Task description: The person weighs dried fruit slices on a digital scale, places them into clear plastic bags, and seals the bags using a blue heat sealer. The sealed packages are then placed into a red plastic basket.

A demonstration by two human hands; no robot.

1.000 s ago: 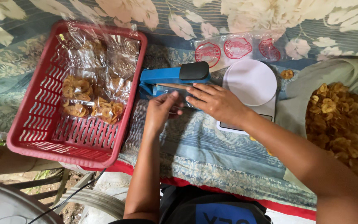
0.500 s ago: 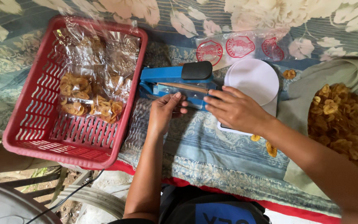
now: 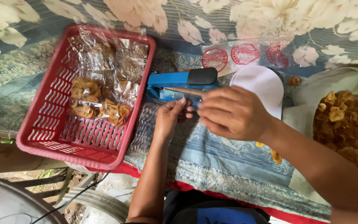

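Note:
A blue heat sealer [image 3: 172, 81] with a black knob [image 3: 202, 76] lies on the patterned cloth. My left hand [image 3: 170, 118] and my right hand [image 3: 233, 112] meet fingertip to fingertip at its front edge. They pinch the mouth of a clear plastic bag that is hard to make out. A few fried chips [image 3: 276, 156] show under my right wrist, seemingly inside that bag. The right hand hides part of the sealer's jaw.
A red plastic basket [image 3: 30, 137] on the left holds several sealed chip packets [image 3: 100, 105]. A white round scale plate [image 3: 257, 83] sits behind my right hand, with empty red-printed bags [image 3: 245, 54] beyond it. A heap of loose chips [image 3: 344, 124] lies on pale cloth at right.
My right hand has drawn back off the sealer's arm toward me, and chips now show under its wrist. The left hand has stayed at the sealer's front edge.

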